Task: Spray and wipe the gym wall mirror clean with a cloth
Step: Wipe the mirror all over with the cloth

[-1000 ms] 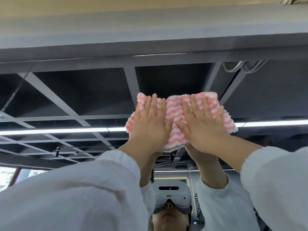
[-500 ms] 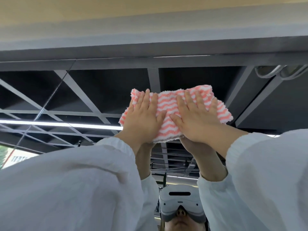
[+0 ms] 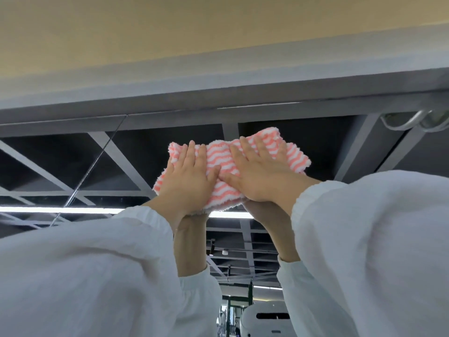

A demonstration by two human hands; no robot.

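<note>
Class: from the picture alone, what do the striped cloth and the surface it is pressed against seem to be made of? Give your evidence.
Cloth: likely microfibre or terry, matt; fuzzy looped pile in pink and white waves.
Mirror: glass, glossy; it reflects the ceiling beams, a light strip and the person's forearms.

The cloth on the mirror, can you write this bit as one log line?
step: wiping | cloth: pink-and-white striped, flat on mirror near top edge | left hand: pressing cloth | right hand: pressing cloth | spray bottle: not in view

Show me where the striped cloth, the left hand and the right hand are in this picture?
striped cloth [image 3: 220,155], head view, on the bare striped patch between the hands.
left hand [image 3: 188,182], head view, on its back.
right hand [image 3: 261,177], head view, on its back.
</note>
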